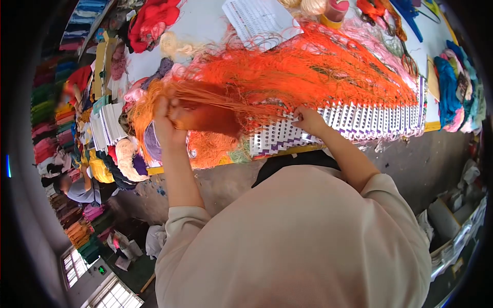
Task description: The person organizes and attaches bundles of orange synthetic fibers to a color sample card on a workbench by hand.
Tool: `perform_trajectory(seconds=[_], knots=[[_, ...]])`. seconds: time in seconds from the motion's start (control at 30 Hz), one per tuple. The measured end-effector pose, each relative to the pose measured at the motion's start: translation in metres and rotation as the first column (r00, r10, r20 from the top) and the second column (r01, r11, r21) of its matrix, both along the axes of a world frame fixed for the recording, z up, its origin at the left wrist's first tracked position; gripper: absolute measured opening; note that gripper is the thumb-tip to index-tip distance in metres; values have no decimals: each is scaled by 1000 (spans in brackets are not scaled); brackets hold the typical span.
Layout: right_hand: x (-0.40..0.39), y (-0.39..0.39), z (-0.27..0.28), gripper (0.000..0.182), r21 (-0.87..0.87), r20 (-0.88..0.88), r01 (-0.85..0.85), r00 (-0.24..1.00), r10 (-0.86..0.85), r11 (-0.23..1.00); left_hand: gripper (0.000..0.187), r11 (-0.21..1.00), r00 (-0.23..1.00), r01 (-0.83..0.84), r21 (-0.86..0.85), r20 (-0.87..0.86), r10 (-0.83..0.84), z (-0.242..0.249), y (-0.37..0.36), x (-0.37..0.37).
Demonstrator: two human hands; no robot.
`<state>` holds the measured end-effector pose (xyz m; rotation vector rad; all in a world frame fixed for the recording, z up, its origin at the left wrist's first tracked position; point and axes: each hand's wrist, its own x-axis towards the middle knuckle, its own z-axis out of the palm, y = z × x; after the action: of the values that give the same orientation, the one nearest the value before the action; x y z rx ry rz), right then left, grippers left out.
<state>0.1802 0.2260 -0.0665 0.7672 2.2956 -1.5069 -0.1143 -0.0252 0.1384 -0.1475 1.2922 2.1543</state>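
Note:
At the left part of the table my left hand [169, 115] is closed round a bundle of orange thread [210, 115], blurred by motion. Strands run from it toward the right. My right hand [309, 121] has its fingers pressed together at the edge of the white perforated cards [370, 119]; what they pinch is too small to make out. A wide mass of red-orange thread [328, 61] spreads over the table behind the cards, its strands reaching down to their holes.
A printed sheet [262, 23] lies at the back, near a thread cone [335, 11]. Scissors [409, 64] lie at the right. Teal skeins [448, 84] hang at the right edge, stacked white cards [109, 124] sit left. Another person [82, 190] is at the far left.

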Motion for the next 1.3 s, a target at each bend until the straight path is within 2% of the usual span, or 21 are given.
perform_trajectory(seconds=[0.03,0.07,0.13,0.17,0.2,0.23,0.27,0.3,0.33,0.37,0.43,0.5,0.57,0.6,0.67,0.7,0.77,0.8,0.87,1.07,1.3], knots=[[-1,-1,-1,34,0,-8,1,1000,-1,1000,15,989,994,-106,99,43,103,7,-5,-8],[1,-4,0,33,11,-33,28,999,-27,1000,19,947,976,-36,320,217,-36,9,-12,-3],[0,-9,2,32,8,5,76,997,-76,997,24,980,988,-94,-175,107,114,16,2,26],[1,-15,6,28,-33,-7,154,988,-155,987,28,997,983,33,-71,184,-20,11,-3,35],[1,-20,7,26,-73,-121,218,967,-225,973,28,970,957,217,113,170,-234,0,-9,38],[-1,-24,9,23,-118,-231,271,928,-292,955,28,876,894,387,289,116,-433,-8,-12,42],[-6,-32,39,14,-114,-273,369,881,-386,923,28,930,937,348,116,-1,-350,1,1,65],[-13,-37,67,11,-240,-268,412,842,-468,879,27,962,953,270,-50,-129,-274,15,16,91],[-20,-42,96,9,-361,-253,444,800,-545,820,28,957,947,289,-11,-144,-288,24,25,102],[-27,-48,131,5,-379,-214,442,813,-542,813,29,950,940,311,28,-160,-302,30,30,110],[-38,-66,181,10,-602,-343,331,715,-609,727,34,929,927,361,78,-141,-348,35,29,120],[-43,-78,212,18,-576,-409,252,735,-541,778,40,841,873,476,257,-26,-486,34,31,126],[-49,-96,240,16,-619,-463,206,684,-564,758,45,798,837,544,259,-101,-537,40,34,137],[-48,-98,238,16,-612,-470,213,676,-567,762,47,788,822,566,243,-92,-563,36,32,141],[-45,-103,236,10,-402,-543,251,709,-450,881,47,775,804,595,214,-144,-577,35,29,142],[-42,-105,238,10,-396,-547,258,705,-452,881,47,769,799,601,219,-149,-582,35,27,141],[-38,-112,255,6,-640,-419,252,678,-604,726,45,769,800,600,221,-164,-577,33,22,140],[-36,-114,256,6,-637,-423,255,674,-606,728,45,765,797,604,224,-168,-580,35,21,141],[-32,-117,258,6,-760,-282,282,669,-688,585,36,795,840,534,287,-77,-536,44,19,143],[-32,-134,257,8,-726,-324,310,633,-703,614,33,819,836,548,171,-92,-541,48,14,146],[-34,-146,254,9,-788,-299,280,604,-739,548,33,805,831,552,218,-71,-551,47,3,139]])
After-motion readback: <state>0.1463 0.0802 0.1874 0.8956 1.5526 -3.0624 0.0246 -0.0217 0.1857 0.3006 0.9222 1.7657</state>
